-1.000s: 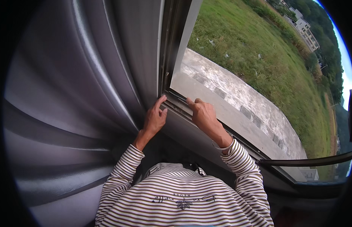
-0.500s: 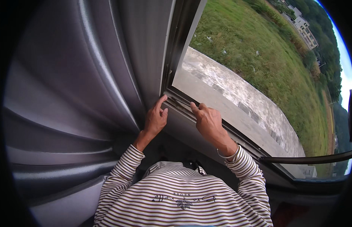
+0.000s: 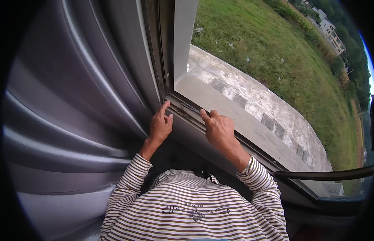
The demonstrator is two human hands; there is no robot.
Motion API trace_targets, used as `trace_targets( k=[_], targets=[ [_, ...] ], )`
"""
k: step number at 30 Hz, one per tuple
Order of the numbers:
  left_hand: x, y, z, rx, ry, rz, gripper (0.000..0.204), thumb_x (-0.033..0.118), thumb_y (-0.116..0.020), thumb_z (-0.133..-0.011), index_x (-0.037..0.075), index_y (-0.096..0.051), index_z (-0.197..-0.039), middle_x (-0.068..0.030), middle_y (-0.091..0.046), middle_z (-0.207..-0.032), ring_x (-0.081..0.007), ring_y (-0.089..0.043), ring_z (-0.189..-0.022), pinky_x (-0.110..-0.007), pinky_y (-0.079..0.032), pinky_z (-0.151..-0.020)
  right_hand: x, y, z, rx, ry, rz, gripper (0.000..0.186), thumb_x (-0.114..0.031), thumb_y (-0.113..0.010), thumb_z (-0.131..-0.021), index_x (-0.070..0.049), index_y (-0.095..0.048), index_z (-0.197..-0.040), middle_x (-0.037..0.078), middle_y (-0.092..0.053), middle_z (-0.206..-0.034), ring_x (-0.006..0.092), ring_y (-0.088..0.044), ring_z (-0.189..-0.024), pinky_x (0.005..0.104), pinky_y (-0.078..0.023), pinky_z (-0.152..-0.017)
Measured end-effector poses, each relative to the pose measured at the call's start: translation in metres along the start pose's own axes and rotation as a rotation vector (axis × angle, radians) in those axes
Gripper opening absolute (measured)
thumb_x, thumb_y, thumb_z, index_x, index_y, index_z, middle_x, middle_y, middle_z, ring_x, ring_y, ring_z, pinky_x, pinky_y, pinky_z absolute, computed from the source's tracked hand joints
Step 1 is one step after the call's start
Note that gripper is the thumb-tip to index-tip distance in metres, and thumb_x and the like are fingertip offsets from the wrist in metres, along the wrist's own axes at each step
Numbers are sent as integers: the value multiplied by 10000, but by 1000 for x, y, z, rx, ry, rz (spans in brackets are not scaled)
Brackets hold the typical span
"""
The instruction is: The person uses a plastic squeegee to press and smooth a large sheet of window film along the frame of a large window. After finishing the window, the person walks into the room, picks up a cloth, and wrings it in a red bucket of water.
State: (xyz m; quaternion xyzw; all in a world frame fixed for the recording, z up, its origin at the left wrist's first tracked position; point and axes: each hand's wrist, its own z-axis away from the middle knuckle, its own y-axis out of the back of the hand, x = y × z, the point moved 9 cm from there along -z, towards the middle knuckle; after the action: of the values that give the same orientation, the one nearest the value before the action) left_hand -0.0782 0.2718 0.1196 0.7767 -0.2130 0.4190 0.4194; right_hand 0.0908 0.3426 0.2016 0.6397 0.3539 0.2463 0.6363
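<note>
My left hand [image 3: 159,126] is at the inner corner of the dark window frame, its index finger stretched to the sill edge and the thumb apart; nothing is seen in it. To its right, my right hand [image 3: 221,128] is closed with the index finger pointing down along the track. A thin, slender metal tool [image 3: 190,107] runs from its fingertips into the groove of the window track [image 3: 200,123]; its exact kind is too small to tell. Brownish dirt [image 3: 182,114] lies in the groove between the hands.
A shiny grey curtain [image 3: 86,80] hangs in folds at the left, close to my left forearm. The window stands open above a concrete ledge [image 3: 219,100], with grass [image 3: 255,52] outside. A dark-framed pane [image 3: 335,173] juts out at the right.
My view has shifted slightly, so the window corner sits further left. Both hands stay at the track, and the thin tool shows a little more in the groove.
</note>
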Motion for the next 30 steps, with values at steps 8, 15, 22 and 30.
trace_targets(
  k=[8,15,22,30],
  targets=[
    [4,22,-13,22,41,-237,487,97,-629,-859,15,-477,-1314,-138,-594,-1216,-214,-641,-660,-331,-517,-703,-26,-14,-15,141,146,-187,258,-93,-518,-867,-17,-607,-1097,183,-627,-860,325,-651,-686,439,-518,-570],
    [25,-3,-15,-27,-2,-575,458,321,-748,-788,4,-594,-1081,-125,-539,-1117,-242,-626,-742,-372,-515,-712,43,17,44,292,15,-427,397,-17,-554,-829,-94,-610,-1215,138,-614,-819,317,-632,-665,426,-489,-561],
    [38,-13,-25,-107,293,-754,501,386,-755,-701,15,-604,-1001,-149,-573,-1076,-338,-598,-992,-425,-492,-842,108,5,138,515,-172,-661,467,79,-619,-806,-105,-625,-1234,97,-531,-691,229,-518,-547,311,-429,-520],
    [21,-15,-46,-210,480,-874,404,316,-745,-652,4,-690,-901,-194,-693,-940,-331,-659,-940,-387,-517,-826,149,-11,194,693,-162,-759,416,76,-641,-803,-45,-642,-1201,103,-555,-678,196,-508,-512,303,-419,-474]
  ],
)
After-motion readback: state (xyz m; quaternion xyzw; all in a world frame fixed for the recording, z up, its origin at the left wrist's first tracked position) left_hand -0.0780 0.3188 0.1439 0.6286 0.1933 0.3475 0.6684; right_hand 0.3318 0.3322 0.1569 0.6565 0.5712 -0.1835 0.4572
